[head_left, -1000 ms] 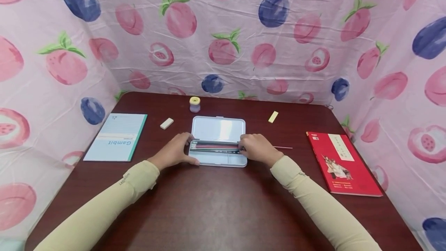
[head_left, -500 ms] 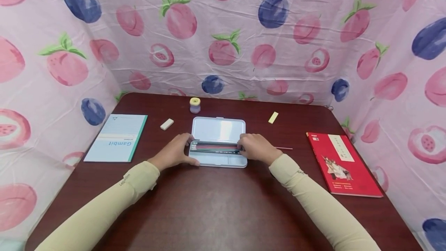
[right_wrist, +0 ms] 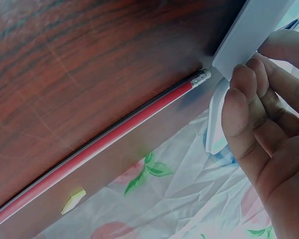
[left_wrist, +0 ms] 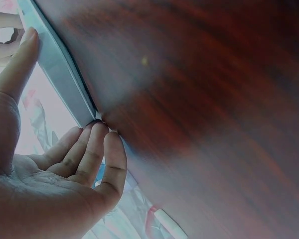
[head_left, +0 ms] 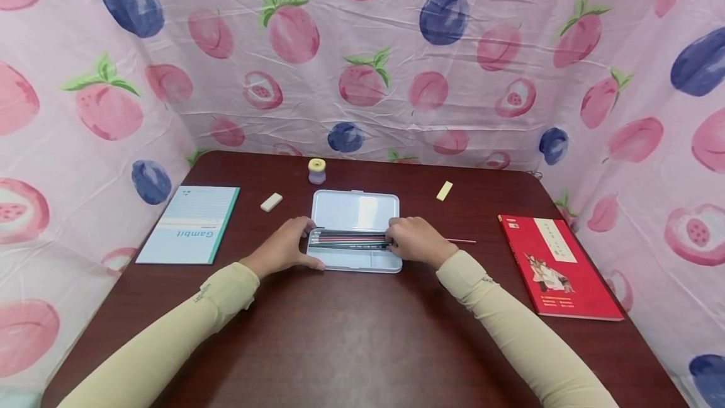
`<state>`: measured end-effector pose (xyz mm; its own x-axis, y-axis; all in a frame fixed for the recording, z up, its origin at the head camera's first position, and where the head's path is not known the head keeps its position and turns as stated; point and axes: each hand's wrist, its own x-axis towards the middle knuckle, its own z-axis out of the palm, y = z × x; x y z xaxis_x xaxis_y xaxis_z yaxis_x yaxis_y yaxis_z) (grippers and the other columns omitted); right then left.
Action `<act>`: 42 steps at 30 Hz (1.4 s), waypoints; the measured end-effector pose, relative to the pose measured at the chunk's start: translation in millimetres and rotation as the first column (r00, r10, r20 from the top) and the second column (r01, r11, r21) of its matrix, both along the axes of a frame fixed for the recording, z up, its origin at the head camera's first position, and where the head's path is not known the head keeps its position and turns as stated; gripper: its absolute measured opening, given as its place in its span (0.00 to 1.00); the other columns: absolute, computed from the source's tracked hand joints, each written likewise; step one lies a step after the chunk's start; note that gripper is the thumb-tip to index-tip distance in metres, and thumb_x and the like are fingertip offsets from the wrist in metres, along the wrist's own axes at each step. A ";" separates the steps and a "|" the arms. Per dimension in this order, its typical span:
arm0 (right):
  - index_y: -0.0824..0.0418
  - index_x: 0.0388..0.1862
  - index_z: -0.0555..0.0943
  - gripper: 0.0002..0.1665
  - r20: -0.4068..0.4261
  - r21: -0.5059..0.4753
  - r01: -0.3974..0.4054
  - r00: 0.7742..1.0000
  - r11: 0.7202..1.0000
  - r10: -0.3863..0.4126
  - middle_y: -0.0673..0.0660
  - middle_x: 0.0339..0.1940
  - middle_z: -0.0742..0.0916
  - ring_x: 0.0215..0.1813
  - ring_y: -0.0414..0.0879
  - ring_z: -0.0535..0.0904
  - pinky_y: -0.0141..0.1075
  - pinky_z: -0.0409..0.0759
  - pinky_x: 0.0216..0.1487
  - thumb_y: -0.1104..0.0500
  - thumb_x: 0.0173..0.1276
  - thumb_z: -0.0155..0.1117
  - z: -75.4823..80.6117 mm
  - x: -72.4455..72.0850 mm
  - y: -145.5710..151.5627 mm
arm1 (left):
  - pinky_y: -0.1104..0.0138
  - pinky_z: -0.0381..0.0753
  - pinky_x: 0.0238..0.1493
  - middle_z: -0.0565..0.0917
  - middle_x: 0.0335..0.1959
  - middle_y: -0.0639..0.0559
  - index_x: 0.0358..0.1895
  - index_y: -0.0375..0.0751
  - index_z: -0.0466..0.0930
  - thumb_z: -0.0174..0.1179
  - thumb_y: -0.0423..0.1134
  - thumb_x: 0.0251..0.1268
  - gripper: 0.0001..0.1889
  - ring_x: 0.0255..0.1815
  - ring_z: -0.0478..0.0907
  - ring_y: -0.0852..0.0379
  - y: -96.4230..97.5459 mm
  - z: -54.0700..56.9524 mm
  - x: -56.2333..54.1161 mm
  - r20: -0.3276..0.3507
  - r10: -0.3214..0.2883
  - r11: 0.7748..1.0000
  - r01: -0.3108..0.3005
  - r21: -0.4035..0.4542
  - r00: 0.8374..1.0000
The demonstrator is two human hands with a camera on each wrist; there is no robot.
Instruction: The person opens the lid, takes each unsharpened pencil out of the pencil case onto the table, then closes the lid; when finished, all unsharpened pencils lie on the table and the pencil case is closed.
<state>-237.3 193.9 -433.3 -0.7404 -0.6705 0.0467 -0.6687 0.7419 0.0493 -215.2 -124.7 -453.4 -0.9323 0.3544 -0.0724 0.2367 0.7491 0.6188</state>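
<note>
Gripping the hard, pale-blue rectangular pencil case (head_left: 344, 259) widely, the left hand (head_left: 286, 247) seemingly steadies it; what the right hand (head_left: 419, 240) holds, I cannot tell

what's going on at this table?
A person has both hands on an open pencil case: the left hand holds its left end, the right hand curls over the right end. Several pencils lie inside. One red pencil lies outside on the table, right of the case.

head: above, forward-down, wide | wrists: close, low, forward across table (head_left: 362, 332) | shared: pencil case (head_left: 338, 209)
</note>
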 end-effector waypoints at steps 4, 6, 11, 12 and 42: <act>0.59 0.32 0.91 0.02 -0.023 -0.012 -0.013 1.000 1.000 0.013 0.52 0.26 0.84 0.23 0.40 0.72 0.34 0.77 0.29 0.62 0.65 0.75 -2.1 0.4 1.2 | 0.51 0.80 0.69 0.80 0.60 0.40 0.68 0.34 0.72 0.87 0.54 0.46 0.49 0.62 0.76 0.46 0.2 0.5 0.7 0.001 0.004 1.000 -0.004 0.002 1.000; 0.59 0.32 0.91 0.02 -0.034 -0.015 -0.020 0.999 1.000 0.020 0.52 0.25 0.83 0.23 0.40 0.72 0.35 0.78 0.28 0.62 0.65 0.75 -3.0 0.6 1.8 | 0.51 0.80 0.69 0.80 0.60 0.40 0.68 0.34 0.72 0.87 0.54 0.46 0.49 0.62 0.76 0.46 0.1 0.6 0.9 0.000 0.003 1.000 -0.003 0.005 1.000; 0.58 0.31 0.91 0.03 -0.053 -0.005 -0.032 0.998 0.999 0.031 0.51 0.25 0.83 0.23 0.40 0.73 0.36 0.78 0.28 0.62 0.65 0.75 -4.2 1.1 1.9 | 0.51 0.80 0.69 0.80 0.60 0.40 0.68 0.34 0.73 0.87 0.54 0.46 0.48 0.61 0.76 0.45 0.1 1.0 1.4 0.001 0.002 1.000 -0.002 0.009 1.000; 0.58 0.31 0.91 0.03 -0.055 -0.004 -0.032 0.998 0.999 0.032 0.51 0.25 0.83 0.23 0.40 0.73 0.36 0.78 0.28 0.61 0.65 0.75 -4.2 1.2 1.8 | 0.51 0.80 0.69 0.80 0.60 0.40 0.68 0.34 0.73 0.87 0.54 0.46 0.49 0.61 0.76 0.45 0.2 1.2 1.7 0.001 0.001 1.000 -0.001 0.008 1.000; 0.57 0.26 0.82 0.11 0.017 -0.038 -0.024 1.000 0.999 0.024 0.50 0.27 0.80 0.25 0.40 0.74 0.35 0.78 0.29 0.62 0.64 0.77 -3.3 -5.4 4.8 | 0.50 0.80 0.70 0.80 0.61 0.40 0.69 0.35 0.72 0.87 0.55 0.47 0.49 0.62 0.76 0.45 0.9 1.8 3.2 0.010 0.009 1.000 -0.009 0.001 1.000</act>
